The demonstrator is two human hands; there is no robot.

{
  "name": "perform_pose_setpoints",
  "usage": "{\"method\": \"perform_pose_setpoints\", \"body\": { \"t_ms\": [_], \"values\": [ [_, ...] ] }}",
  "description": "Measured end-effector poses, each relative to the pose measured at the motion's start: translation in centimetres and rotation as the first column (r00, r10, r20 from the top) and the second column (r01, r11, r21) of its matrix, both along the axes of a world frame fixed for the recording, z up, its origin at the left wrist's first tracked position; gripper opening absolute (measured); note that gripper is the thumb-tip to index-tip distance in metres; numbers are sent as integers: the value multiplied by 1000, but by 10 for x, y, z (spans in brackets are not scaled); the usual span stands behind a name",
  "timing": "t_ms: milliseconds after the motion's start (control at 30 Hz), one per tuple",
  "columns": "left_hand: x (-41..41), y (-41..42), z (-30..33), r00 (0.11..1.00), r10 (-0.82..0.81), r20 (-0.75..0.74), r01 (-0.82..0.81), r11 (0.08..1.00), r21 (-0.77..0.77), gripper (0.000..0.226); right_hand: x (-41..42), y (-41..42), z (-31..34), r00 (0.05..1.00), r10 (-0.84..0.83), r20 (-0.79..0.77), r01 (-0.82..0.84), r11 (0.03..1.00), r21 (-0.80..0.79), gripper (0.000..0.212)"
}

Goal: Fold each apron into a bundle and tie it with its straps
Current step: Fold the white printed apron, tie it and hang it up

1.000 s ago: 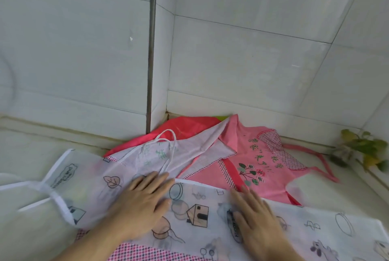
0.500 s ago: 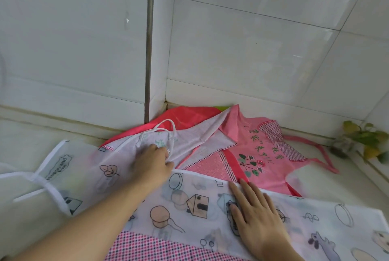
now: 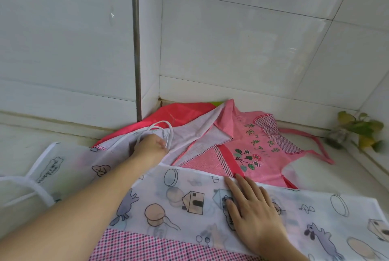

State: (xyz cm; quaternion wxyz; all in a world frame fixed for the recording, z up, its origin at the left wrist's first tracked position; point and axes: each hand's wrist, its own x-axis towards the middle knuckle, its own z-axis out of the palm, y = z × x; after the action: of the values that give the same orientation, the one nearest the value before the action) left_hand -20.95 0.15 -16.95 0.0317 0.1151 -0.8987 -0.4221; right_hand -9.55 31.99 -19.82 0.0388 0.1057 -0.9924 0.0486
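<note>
Left hand (image 3: 152, 147) pinches white strap loop (image 3: 166, 132) at 11 o'clock; right hand (image 3: 251, 206) flat, pinning printed apron (image 3: 189, 197). Draw strap in gently, keep cloth anchored.

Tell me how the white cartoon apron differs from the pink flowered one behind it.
The white cartoon apron is thin, printed with houses and animals; the pink flowered apron bears flowers and checked trim. The white one lies nearest, spread flat under the right hand; the pink one lies crumpled against the wall, partly under the white one's edge. The left hand grips white straps; the pink strap lies loose. Both are unfolded.
</note>
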Motion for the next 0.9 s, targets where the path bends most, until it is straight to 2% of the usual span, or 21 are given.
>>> {"method": "perform_pose_setpoints", "body": {
  "t_ms": [100,167,267,400,467,533,567,633,700,767,833,900],
  "values": [
    [6,6,-5,995,-95,19,97,978,-183,9,0,-1,1,1000,0,-2,0,1000,1,71],
    [7,8,-6,996,-85,13,86,955,-283,7,0,-1,2,1000,1,0,-1,1000,-8,71],
    [3,7,-4,998,-16,55,34,944,-329,12,0,-1,3,1000,0,5,0,1000,-8,71],
    [2,13,4,992,23,122,24,928,-371,36,0,0,2,1000,0,-3,0,1000,-11,70],
    [2,16,8,988,27,152,33,923,-383,36,0,1,1,1000,1,-7,-1,1000,-2,69],
    [0,14,8,987,32,159,20,948,-318,37,-1,1,0,1000,2,-8,-2,1000,-1,67],
    [-1,13,8,988,27,154,9,973,-229,41,-1,1,-1,1000,4,-6,-4,1000,-2,67],
    [2,12,14,996,1,92,-8,997,71,42,-1,2,-1,1000,10,-8,-10,1000,-10,66],
    [11,15,32,998,50,-35,-34,929,369,30,-1,2,0,1000,18,-18,-18,1000,-9,67],
    [23,20,56,982,107,-156,-3,834,552,23,0,3,-1,1000,22,-13,-22,1000,2,68],
    [43,27,83,964,26,-266,133,816,562,25,0,5,-3,1000,26,-12,-26,1000,11,68],
    [71,30,107,920,-236,-314,353,847,398,32,-1,5,-4,1000,25,-17,-25,1000,6,67]
  ]
}}
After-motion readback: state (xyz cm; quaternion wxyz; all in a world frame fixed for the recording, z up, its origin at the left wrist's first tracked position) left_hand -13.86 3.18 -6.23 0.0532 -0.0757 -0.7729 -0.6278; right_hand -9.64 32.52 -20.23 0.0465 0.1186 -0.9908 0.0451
